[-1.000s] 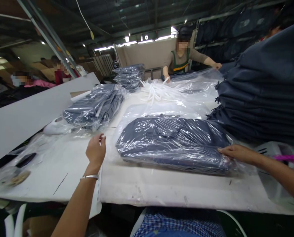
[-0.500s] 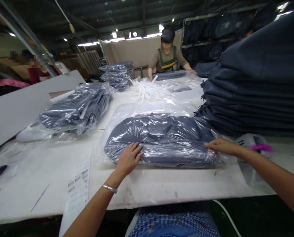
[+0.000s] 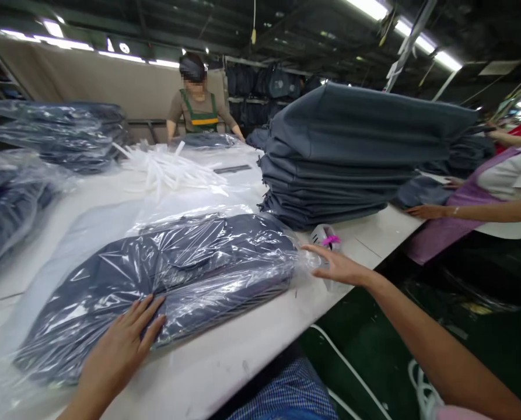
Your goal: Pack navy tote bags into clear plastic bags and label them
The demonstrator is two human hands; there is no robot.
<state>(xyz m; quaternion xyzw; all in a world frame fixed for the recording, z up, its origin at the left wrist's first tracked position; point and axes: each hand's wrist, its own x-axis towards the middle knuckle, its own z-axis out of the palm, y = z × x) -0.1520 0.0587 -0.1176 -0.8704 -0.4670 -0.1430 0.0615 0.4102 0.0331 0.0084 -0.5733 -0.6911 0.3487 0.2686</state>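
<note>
A dark blue bag sealed in a clear plastic sleeve (image 3: pixel 168 274) lies flat on the white table (image 3: pixel 225 361) in front of me. My left hand (image 3: pixel 118 350) rests flat on its near edge, fingers stretched out. My right hand (image 3: pixel 336 265) hovers open at the sleeve's right end, fingertips near the loose plastic there. A small white tape dispenser with a pink piece (image 3: pixel 325 236) sits just beyond my right hand.
A tall stack of unwrapped dark blue bags (image 3: pixel 343 157) stands at the right. Wrapped bags (image 3: pixel 63 134) pile up at the left and back. Loose white strips (image 3: pixel 164 166) lie mid-table. One person (image 3: pixel 196 105) works at the far end, another's arm (image 3: pixel 474 210) reaches in at right.
My view has swung to the right. My left hand moved from the bare table onto the wrapped bag and stays flat on it; my right hand stays at the sleeve's right end.
</note>
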